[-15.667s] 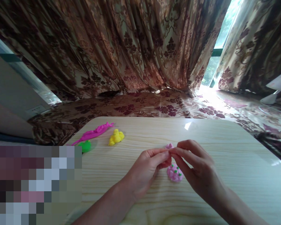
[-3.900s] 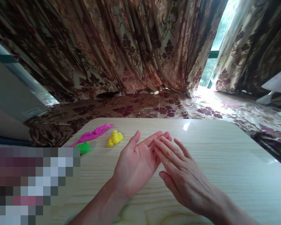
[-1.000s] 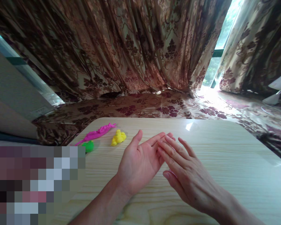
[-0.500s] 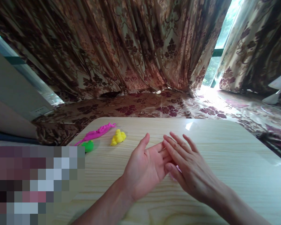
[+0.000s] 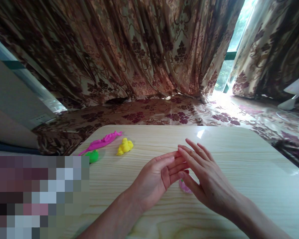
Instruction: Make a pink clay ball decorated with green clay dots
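Observation:
My left hand (image 5: 159, 177) is held palm up over the table, its fingers stretched out and the thumb bent in across the palm. Flat and with straight fingers, my right hand (image 5: 204, 172) rests its fingertips against those of the left. Anything small between the touching fingertips is hidden. Beneath the hands a round pale pink piece (image 5: 184, 187) with a bit of green lies on the table, partly covered by my right thumb. Farther left are a yellow lump of modelling clay (image 5: 125, 146), a long magenta clay strip (image 5: 102, 142) and a green lump (image 5: 92, 156).
The light wood-grain table (image 5: 239, 159) has rounded far corners. Behind it a patterned cloth (image 5: 151, 113) covers a ledge below patterned curtains (image 5: 139, 49). A white lamp (image 5: 292, 93) stands at the far right. A blurred-out patch hides the lower left.
My left thumb has folded inward over the palm. The right hand has shifted slightly right, and more of the pink piece shows below the hands.

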Demonstrator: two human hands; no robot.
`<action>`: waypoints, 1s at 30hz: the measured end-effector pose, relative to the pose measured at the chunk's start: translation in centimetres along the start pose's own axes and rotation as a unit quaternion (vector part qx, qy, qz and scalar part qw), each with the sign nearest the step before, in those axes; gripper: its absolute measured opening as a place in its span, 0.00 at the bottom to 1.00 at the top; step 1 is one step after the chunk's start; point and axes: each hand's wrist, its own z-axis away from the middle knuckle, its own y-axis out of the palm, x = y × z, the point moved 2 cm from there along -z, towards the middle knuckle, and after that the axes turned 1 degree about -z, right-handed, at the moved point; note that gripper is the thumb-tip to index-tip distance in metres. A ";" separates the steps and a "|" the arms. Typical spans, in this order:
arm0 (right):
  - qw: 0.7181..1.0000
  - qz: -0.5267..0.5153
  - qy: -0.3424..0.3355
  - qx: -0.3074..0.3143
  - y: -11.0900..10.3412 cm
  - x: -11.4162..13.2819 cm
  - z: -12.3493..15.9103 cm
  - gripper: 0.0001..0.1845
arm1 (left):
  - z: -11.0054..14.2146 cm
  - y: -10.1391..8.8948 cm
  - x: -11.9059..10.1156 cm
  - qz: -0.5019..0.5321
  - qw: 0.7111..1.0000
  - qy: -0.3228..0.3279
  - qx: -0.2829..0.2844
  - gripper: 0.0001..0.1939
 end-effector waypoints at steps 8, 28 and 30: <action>0.994 -0.111 -0.009 0.003 -0.2 0.6 0.3 0.29 | -0.4 -1.3 0.8 -0.097 0.992 0.024 -0.083 0.12; 0.941 -0.196 0.157 0.226 -1.7 -3.9 2.2 0.11 | 0.6 -0.2 1.6 -0.680 0.715 0.154 -0.056 0.06; 0.946 -0.182 0.152 0.223 -1.6 -3.9 2.2 0.10 | 0.5 -0.1 1.7 -0.701 0.693 0.159 -0.047 0.06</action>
